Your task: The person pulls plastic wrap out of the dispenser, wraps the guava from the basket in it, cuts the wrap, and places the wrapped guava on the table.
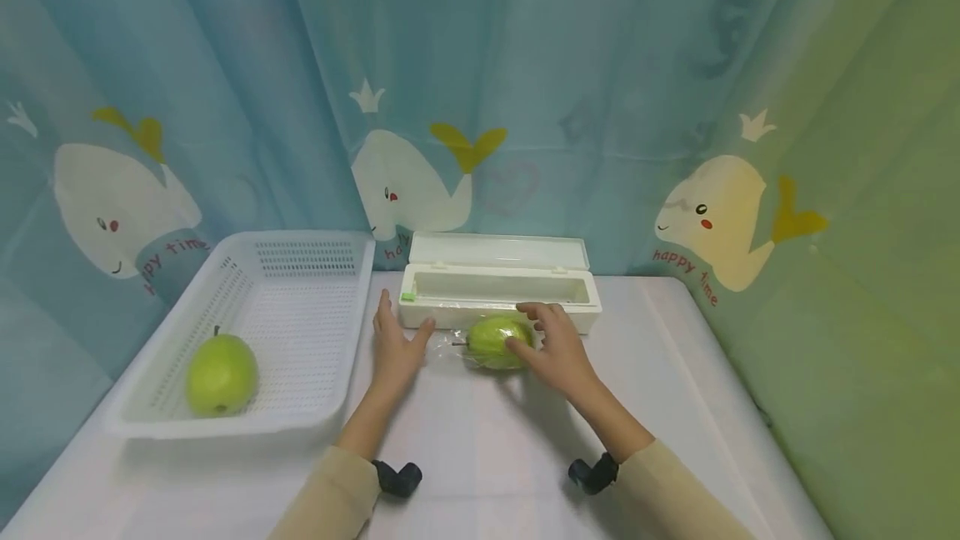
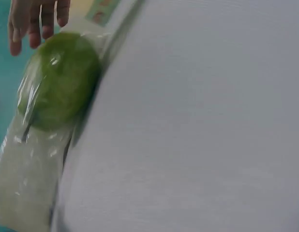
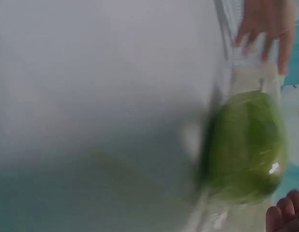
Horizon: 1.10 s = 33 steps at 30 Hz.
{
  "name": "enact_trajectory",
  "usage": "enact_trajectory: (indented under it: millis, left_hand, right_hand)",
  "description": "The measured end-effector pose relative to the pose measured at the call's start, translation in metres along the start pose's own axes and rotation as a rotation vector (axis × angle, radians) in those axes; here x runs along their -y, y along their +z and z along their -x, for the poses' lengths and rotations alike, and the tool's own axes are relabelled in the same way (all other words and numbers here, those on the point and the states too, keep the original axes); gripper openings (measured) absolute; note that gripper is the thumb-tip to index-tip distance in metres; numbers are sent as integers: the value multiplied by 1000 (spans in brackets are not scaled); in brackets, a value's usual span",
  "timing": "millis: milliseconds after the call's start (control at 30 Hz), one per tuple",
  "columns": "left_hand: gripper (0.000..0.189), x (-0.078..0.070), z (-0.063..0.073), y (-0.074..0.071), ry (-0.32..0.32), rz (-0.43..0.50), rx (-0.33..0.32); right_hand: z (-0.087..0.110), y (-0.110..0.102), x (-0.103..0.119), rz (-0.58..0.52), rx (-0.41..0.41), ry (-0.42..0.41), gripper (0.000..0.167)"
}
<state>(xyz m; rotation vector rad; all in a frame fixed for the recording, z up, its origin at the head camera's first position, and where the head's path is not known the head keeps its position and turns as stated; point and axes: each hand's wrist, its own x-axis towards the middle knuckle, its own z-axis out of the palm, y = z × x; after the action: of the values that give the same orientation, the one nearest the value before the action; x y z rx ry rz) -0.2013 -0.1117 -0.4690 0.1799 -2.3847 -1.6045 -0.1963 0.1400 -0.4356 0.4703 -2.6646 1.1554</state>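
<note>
A green pear (image 1: 495, 347) with a thin stem lies on its side in clear plastic film (image 1: 446, 348), in front of a long white box (image 1: 420, 315) whose lid (image 1: 498, 252) is tipped back. My left hand (image 1: 396, 354) is beside the film's left end, thumb apart from the straight fingers. On the other side, my right hand (image 1: 558, 350) has its loosely bent fingers around the pear's right end, and the thumb overlaps the fruit in the head view. The left wrist view shows the right fingertips (image 2: 47, 32) spread just past the wrapped pear, pinching nothing.
To the left stands a white perforated basket (image 1: 352, 332) with another green pear (image 1: 221, 375) inside. A whale-print curtain (image 1: 525, 65) hangs directly behind the box. The white table (image 1: 465, 457) runs toward me, and a small green piece (image 1: 408, 297) sits on the box's left end.
</note>
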Motion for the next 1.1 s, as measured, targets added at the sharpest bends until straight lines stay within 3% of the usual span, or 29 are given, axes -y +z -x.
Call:
enact_trajectory:
  millis: [67, 133, 300, 500, 700, 933, 1100]
  left_hand:
    - [92, 4, -8, -2, -75, 20, 44]
    - [87, 7, -15, -3, -96, 11, 67]
    - [70, 15, -26, -5, -21, -78, 66]
    - [70, 20, -31, -5, 6, -124, 49]
    - [71, 24, -35, -6, 56, -136, 44]
    - [70, 22, -34, -5, 55, -100, 107]
    - [66, 25, -36, -5, 32, -162, 89]
  right_hand:
    - [-9, 0, 7, -8, 28, -46, 50]
    - [-19, 2, 16, -15, 58, -92, 46]
    - [-43, 13, 35, 24, 131, -158, 37]
    - [-64, 28, 57, 33, 225, -198, 37]
    - [-84, 45, 72, 95, 276, -184, 42]
    - [-96, 57, 76, 137, 273, -156, 43]
    - [-101, 67, 79, 126, 273, -161, 40]
